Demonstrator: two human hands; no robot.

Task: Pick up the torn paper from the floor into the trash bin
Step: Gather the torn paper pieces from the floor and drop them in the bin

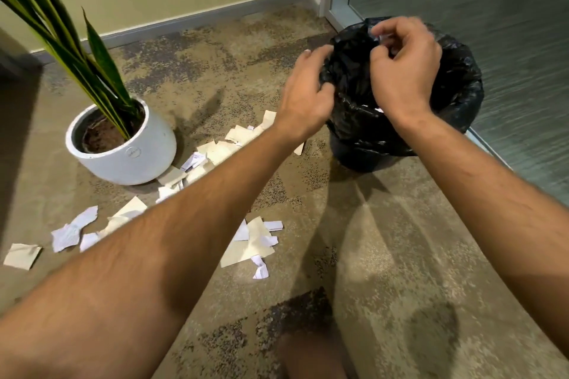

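A trash bin [455,108] lined with a black plastic bag stands on the carpet at the upper right. My left hand [308,95] grips the bag's near-left edge. My right hand [403,71] hovers over the bin's mouth, fingers curled; a small white scrap shows at its fingertips. A bit of white paper [378,109] lies inside the bag. Several torn paper pieces, cream and white, are strewn across the floor: a cluster [252,243] near the middle, more [74,231] at the left, others [234,138] beside the plant pot, partly hidden by my left forearm.
A white round pot [147,160] with a tall striped-leaf plant [70,28] stands at the left, touching some scraps. A pale wall with grey skirting [197,18] runs behind. A glass partition [508,40] flanks the bin on the right. My knee [311,357] shows at the bottom.
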